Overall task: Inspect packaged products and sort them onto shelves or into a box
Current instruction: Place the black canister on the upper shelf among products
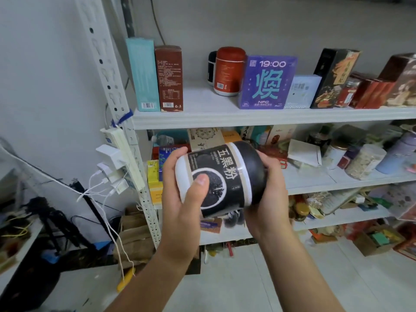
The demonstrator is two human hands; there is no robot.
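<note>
A white jar with a black label and black lid (225, 176) lies on its side in mid-air in front of the white shelving unit (225, 118). My left hand (184, 199) grips its white base end, thumb across the label. My right hand (267, 199) holds the black lid end from below and behind. The top shelf carries a teal box (143, 75), a brown box (170, 78), a red canister (228, 70), a purple box (265, 83) and several more packages to the right.
Lower shelves are crowded with jars, boxes and packets (337, 158). A power strip with chargers and white cables (117, 163) hangs on the shelf's left post. A cardboard box (378, 240) sits on the floor at right. A tripod and cluttered desk (33, 221) stand at left.
</note>
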